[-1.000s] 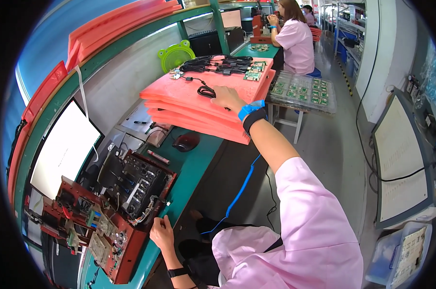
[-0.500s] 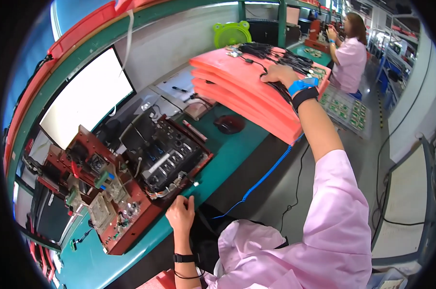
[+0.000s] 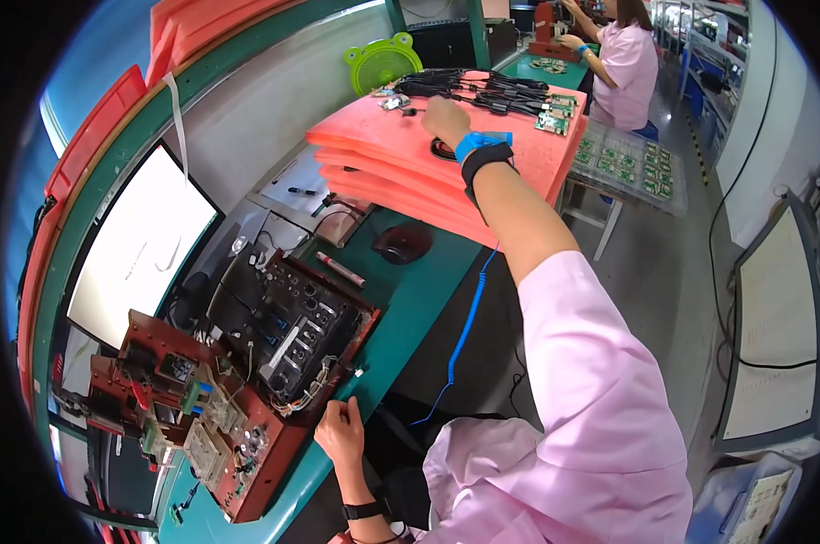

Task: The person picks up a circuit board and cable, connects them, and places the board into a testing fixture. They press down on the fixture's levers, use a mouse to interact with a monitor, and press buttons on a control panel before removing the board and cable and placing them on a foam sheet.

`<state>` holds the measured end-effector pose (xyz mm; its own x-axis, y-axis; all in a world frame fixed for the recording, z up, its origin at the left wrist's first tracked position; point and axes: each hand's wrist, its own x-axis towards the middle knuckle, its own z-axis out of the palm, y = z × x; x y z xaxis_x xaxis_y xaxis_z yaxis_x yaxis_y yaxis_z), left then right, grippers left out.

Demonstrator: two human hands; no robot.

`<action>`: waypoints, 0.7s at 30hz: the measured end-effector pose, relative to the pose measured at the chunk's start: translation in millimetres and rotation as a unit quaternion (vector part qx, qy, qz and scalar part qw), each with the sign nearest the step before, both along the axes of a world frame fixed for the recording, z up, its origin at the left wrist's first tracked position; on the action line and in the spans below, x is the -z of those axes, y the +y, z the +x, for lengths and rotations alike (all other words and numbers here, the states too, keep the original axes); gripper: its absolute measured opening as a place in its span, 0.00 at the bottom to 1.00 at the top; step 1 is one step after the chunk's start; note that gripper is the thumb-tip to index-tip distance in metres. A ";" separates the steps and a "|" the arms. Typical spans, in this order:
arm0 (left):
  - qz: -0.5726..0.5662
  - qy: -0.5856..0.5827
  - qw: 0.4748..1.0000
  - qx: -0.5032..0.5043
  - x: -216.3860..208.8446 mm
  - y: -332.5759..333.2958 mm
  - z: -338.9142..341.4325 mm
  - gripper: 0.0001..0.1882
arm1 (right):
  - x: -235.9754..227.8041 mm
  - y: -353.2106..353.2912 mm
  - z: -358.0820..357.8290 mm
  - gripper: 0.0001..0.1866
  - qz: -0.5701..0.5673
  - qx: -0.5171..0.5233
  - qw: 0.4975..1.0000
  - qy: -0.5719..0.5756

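Note:
My right hand (image 3: 446, 123) is stretched out over a stack of pink foam sheets (image 3: 373, 136), its fingers closed on a black cable (image 3: 441, 150) whose loop shows below the palm. More black cables (image 3: 482, 89) lie bundled behind it across the top sheet, with small green circuit boards (image 3: 555, 118) at their right end. A blue band and a black strap circle that wrist. Near the bench's front edge, my left hand (image 3: 341, 435) rests loosely curled, with nothing visible in it. Beside it stands a reddish-brown test fixture (image 3: 278, 453) with wires and clear blocks.
A black panel unit (image 3: 315, 340), a mouse (image 3: 402, 243), a red-and-white marker (image 3: 340, 269) and a lit monitor (image 3: 147, 245) occupy the green bench (image 3: 410, 317). A coiled blue cord (image 3: 464, 335) hangs by the foam. Beyond are a tray of boards (image 3: 623, 168) and a co-worker (image 3: 623, 72).
My right hand has shifted left over the foam, off the cable bundle's near end. The view has turned, sliding the bench scene. My left hand stays curled at the bench edge.

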<state>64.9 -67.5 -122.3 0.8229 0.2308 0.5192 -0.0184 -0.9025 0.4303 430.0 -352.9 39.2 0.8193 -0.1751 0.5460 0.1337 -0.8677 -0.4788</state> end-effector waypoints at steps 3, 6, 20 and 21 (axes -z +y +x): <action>-0.005 0.003 1.000 0.015 -0.7 -1.7 2.5 0.13 | -51.2 5.8 -17.5 0.08 0.123 -0.159 0.979 0.027; -0.110 0.012 0.993 0.043 3.5 17.8 -4.4 0.10 | -82.2 39.4 -81.7 0.06 0.442 -0.350 0.819 -0.106; -0.194 -0.059 0.976 0.083 -105.3 44.3 -98.9 0.35 | 37.6 137.2 -350.2 0.09 0.431 -0.808 0.226 0.331; -0.173 -0.027 0.981 0.082 -96.7 56.9 -121.0 0.36 | 45.8 145.6 -363.3 0.09 0.394 -0.820 0.155 0.385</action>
